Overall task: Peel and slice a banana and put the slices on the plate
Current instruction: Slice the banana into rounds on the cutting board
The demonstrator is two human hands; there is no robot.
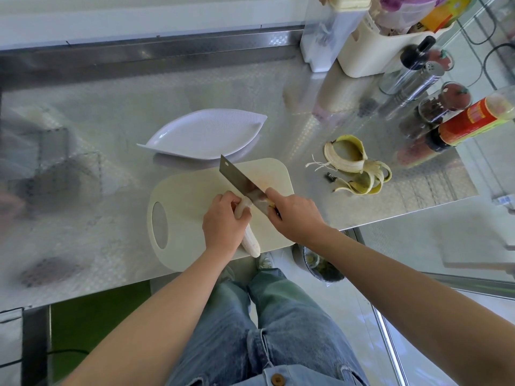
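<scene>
A peeled banana lies on the cream cutting board near the counter's front edge. My left hand presses down over its middle, so only the two ends show. My right hand grips the handle of a cleaver, forefinger along the spine. The blade rests across the banana's far end. A slice may lie under the blade by my right fingers, but I cannot tell. Just behind the board sits the white leaf-shaped plate with nothing on it.
The banana peel and a few strings lie on the steel counter right of the board. Bottles, spice jars and a cream container crowd the back right corner. A bin stands on the floor below the counter edge.
</scene>
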